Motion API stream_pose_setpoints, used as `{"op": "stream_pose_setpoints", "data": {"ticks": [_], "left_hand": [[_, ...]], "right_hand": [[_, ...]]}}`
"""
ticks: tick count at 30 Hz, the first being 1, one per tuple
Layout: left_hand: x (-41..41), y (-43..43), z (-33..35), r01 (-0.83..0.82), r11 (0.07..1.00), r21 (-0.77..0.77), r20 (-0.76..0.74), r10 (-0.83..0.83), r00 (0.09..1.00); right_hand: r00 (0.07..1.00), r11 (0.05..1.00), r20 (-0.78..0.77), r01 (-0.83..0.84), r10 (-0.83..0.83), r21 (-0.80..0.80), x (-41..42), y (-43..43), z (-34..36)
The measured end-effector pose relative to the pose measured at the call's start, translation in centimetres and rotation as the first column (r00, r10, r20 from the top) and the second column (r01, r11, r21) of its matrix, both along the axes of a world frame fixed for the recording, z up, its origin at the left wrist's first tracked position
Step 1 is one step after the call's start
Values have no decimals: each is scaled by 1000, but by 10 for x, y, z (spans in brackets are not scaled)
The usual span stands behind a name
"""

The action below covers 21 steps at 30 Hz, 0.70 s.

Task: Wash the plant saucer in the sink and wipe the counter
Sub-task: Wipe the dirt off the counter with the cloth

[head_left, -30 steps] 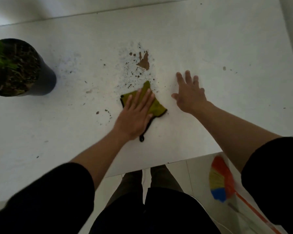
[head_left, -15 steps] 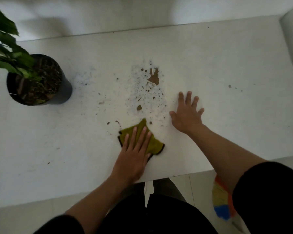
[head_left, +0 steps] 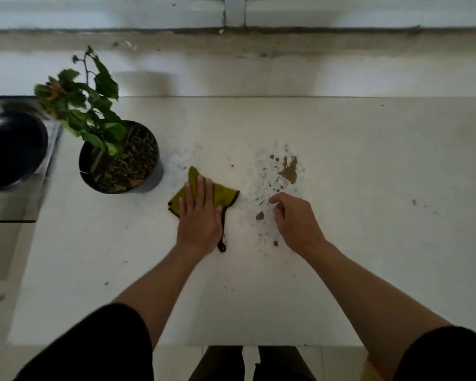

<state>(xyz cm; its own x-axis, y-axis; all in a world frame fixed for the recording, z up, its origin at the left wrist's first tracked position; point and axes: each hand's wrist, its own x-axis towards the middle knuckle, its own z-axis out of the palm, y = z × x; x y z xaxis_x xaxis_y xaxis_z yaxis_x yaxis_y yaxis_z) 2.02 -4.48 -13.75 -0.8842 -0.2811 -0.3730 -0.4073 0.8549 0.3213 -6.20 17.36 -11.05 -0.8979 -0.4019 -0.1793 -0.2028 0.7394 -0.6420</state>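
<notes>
- My left hand (head_left: 199, 215), flat and spread on the green cloth (head_left: 223, 195), has swept left toward the potted plant (head_left: 120, 156).
- My right hand (head_left: 296, 221), empty, now curls its fingers.
- Soil (head_left: 289, 170) remains on the counter (head_left: 368, 257); the dark saucer (head_left: 10, 149) sits in the sink (head_left: 51, 149).

Your flat left hand (head_left: 199, 215) lies on the folded yellow-green cloth (head_left: 223, 194), right of the round black plant pot (head_left: 120, 158), left of the brown dirt spill (head_left: 289, 171).

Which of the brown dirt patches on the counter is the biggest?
The large brown smear on the far side of the right hand; the other soil bits around it are only small crumbs and specks.
</notes>
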Motion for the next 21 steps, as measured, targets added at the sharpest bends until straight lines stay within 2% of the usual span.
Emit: {"op": "stream_pose_setpoints", "data": {"ticks": [4,9,15,21], "left_hand": [[-53,-23,4,0,998,62,56,-3,998],[-51,-23,-6,89,996,0,67,-88,994],[16,-7,-12,229,969,-88,-46,-233,971],[121,33,-4,229,964,-132,-38,-236,971]], "right_hand": [[996,996,80,51,-45,-73,-3,-18,-6],[965,984,211,171,-155,-59,-12,-26,-6],[966,991,220,134,-137,24,-17,-29,0],[969,990,206,129,-136,48,-10,-38,4]]}}
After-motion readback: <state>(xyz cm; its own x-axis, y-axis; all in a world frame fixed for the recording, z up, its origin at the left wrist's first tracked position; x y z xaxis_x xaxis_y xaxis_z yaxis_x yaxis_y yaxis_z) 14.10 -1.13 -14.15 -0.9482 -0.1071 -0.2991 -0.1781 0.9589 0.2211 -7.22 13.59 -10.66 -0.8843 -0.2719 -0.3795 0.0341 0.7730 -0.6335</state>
